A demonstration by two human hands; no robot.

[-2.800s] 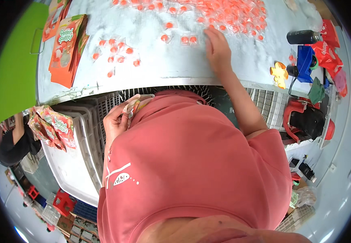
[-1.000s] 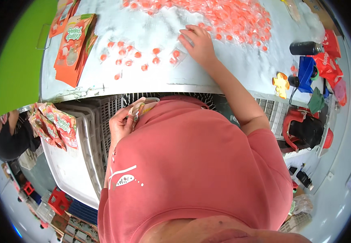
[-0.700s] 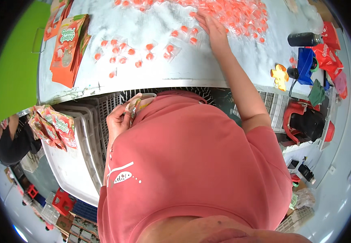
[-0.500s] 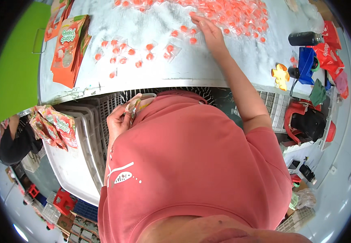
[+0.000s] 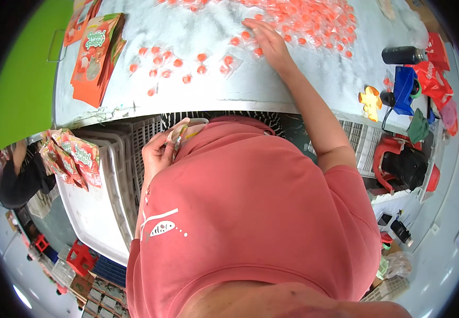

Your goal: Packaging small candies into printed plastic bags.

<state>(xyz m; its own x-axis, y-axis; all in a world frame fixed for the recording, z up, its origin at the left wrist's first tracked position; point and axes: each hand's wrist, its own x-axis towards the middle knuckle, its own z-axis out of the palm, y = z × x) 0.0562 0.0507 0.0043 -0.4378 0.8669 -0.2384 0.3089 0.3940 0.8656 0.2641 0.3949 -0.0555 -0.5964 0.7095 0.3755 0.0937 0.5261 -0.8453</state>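
Note:
My left hand (image 5: 156, 152) is closed on a small printed candy pouch (image 5: 178, 134), held low against my body below the table edge; my fingers hide part of it. Over the table, my right hand (image 5: 270, 46) has its fingers stretched out and close together, palm down. It lies beside a few clear-wrapped red candies (image 5: 246, 35), between the large candy pile (image 5: 314, 24) and a looser scatter of candies (image 5: 177, 62) to the left. Whether a candy is under the palm is hidden.
Flat red pouches (image 5: 93, 58) lie at the table's left end. Filled pouches (image 5: 76, 153) rest on stacked white trays (image 5: 89, 212) at my left. A black bottle (image 5: 403, 55), blue tape dispenser (image 5: 403, 90) and yellow cutout (image 5: 370, 102) sit at right. Another person's dark sleeve (image 5: 21, 183) shows far left.
My right hand has slid a little left and nearer, from the pile's edge over the few candies beside it. My left hand keeps its hold on the pouch. The whole view has shifted slightly.

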